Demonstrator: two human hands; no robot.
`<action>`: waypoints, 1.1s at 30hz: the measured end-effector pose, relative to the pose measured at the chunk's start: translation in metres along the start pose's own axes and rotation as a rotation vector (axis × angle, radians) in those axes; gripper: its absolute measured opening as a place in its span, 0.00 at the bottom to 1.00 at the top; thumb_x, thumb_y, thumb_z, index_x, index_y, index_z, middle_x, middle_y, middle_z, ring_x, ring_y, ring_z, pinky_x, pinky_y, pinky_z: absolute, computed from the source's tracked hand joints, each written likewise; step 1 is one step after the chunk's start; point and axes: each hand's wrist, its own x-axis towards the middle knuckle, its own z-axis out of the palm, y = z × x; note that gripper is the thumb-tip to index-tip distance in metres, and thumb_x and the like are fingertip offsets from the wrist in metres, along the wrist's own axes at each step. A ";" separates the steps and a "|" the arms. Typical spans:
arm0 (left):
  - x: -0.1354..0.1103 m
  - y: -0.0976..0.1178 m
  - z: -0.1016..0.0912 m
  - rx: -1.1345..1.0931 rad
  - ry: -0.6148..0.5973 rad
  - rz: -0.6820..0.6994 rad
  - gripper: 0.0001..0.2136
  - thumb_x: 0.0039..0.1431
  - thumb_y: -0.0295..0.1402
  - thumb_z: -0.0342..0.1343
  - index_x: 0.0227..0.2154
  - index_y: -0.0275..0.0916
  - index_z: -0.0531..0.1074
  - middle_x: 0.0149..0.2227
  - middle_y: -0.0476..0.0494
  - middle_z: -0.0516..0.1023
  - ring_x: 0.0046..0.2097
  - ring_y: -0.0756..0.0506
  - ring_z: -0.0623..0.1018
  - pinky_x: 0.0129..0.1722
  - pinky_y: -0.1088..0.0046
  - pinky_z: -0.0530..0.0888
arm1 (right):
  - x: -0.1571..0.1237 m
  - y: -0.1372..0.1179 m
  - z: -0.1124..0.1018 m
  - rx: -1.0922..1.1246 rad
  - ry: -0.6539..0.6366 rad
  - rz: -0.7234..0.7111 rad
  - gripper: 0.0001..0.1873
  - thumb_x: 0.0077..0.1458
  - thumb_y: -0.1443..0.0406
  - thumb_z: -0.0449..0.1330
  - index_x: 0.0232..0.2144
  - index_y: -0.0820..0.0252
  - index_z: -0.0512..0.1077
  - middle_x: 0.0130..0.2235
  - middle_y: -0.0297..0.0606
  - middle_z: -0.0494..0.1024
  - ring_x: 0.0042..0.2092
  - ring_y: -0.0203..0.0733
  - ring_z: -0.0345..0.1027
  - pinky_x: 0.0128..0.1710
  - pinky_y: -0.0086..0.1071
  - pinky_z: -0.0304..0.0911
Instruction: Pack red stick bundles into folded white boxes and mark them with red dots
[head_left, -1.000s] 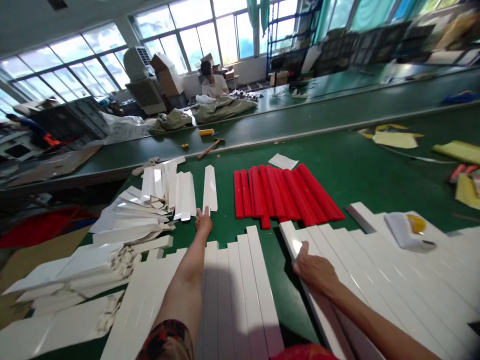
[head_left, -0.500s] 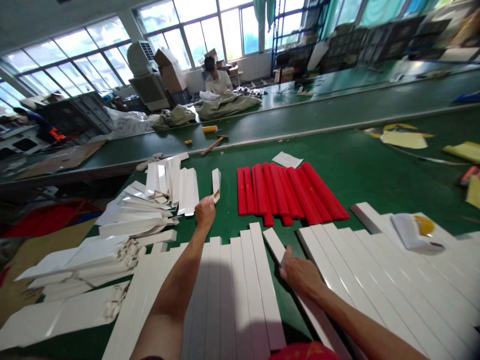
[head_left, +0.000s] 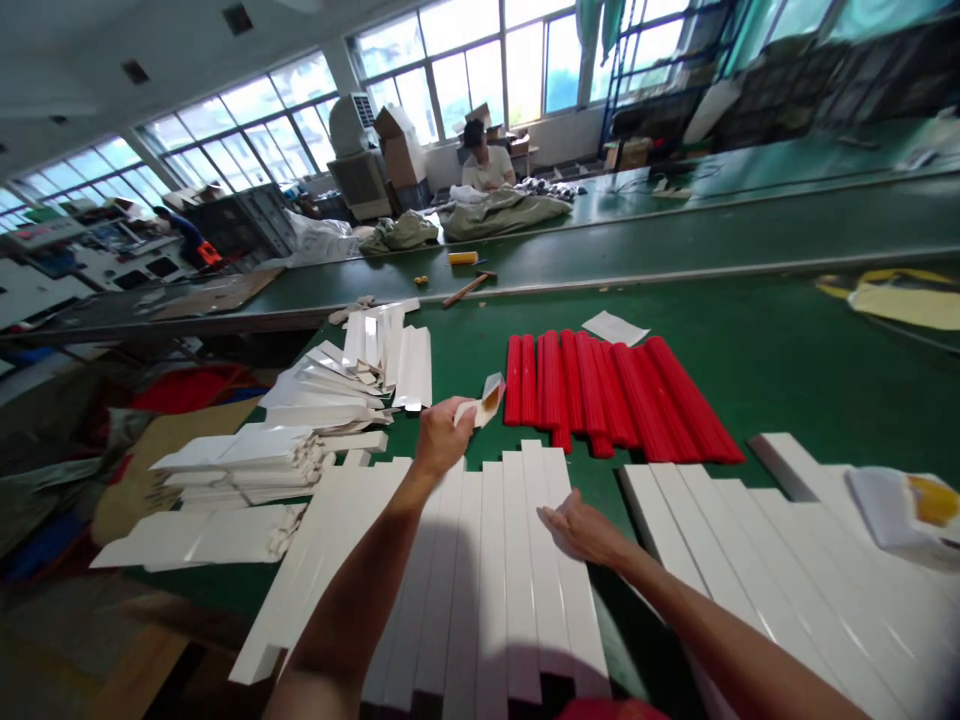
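Observation:
My left hand is closed on a folded white carton, whose open end shows a brown inside. It hangs over the bench close to the left end of a bunch of red ribbed tubes. Under my left forearm lies a row of long white boxes, set side by side. My right hand rests at the right edge of this row, fingers stretched out and thumb apart, touching the rightmost box.
Flat white cartons lie in stacks at the left. More long white boxes fill the right, with a white-and-yellow item on top. A hammer lies across the bench. Another person sits beyond.
The slanted white box under my right hand now lies against the middle row. My left hand has brought the carton nearer the red tubes and tilted it. The view has swung left.

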 end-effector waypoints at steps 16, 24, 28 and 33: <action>0.024 0.153 -0.063 -0.076 -0.635 0.780 0.11 0.67 0.30 0.50 0.37 0.35 0.78 0.35 0.44 0.81 0.36 0.51 0.78 0.40 0.77 0.72 | -0.050 0.032 -0.200 0.649 -0.285 -0.595 0.66 0.27 0.40 0.72 0.65 0.66 0.60 0.62 0.55 0.66 0.64 0.63 0.56 0.62 0.49 0.51; 0.044 0.127 0.025 -0.430 -0.443 0.456 0.15 0.62 0.35 0.57 0.51 0.37 0.74 0.44 0.43 0.80 0.39 0.50 0.78 0.39 0.76 0.75 | -0.037 0.029 -0.131 1.080 -0.011 -0.317 0.31 0.34 0.48 0.71 0.35 0.64 0.72 0.31 0.38 0.77 0.31 0.42 0.70 0.30 0.31 0.65; 0.058 0.069 0.069 -0.170 -0.216 0.068 0.20 0.62 0.37 0.59 0.56 0.42 0.69 0.48 0.46 0.79 0.39 0.52 0.78 0.40 0.78 0.76 | -0.023 0.054 -0.112 0.943 0.243 0.014 0.30 0.28 0.47 0.70 0.31 0.62 0.75 0.32 0.47 0.81 0.35 0.56 0.74 0.32 0.41 0.69; 0.083 -0.053 0.076 0.192 -0.039 -0.310 0.12 0.63 0.35 0.58 0.46 0.35 0.74 0.45 0.41 0.78 0.46 0.45 0.78 0.49 0.60 0.76 | 0.000 0.089 -0.093 0.772 0.378 0.199 0.26 0.29 0.45 0.67 0.28 0.56 0.75 0.33 0.50 0.82 0.36 0.64 0.77 0.33 0.50 0.73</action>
